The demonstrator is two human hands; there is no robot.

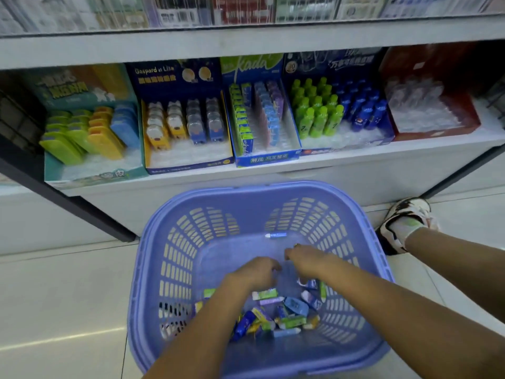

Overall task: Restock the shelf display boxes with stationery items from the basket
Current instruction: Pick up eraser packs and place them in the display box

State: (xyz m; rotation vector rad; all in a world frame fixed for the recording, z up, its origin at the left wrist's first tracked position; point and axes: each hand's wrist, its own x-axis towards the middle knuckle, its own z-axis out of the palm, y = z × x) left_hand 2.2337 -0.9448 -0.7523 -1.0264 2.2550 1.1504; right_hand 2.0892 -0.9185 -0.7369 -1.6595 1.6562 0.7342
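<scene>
A purple-blue slatted basket (153, 228) stands on the floor below the shelf. Small stationery packs (284, 315) in blue, green and yellow lie heaped at its near end, and one blue piece (276, 235) lies alone at the far end. Both my hands are inside the basket above the heap. My left hand (257, 270) has its fingers curled downward, and my right hand (306, 258) is just beside it with bent fingers. Their fingertips face away, so any hold is hidden. On the shelf, the blue Kada display box (267, 158) holds rows of green, blue and purple packs.
A teal box (90, 172) with green, yellow and blue cases, a navy box (191, 166) of animal-shaped items, a navy box (341, 146) of green and blue bottles and a red box (437, 134) of clear items share the shelf. My shoe (404, 222) is right of the basket.
</scene>
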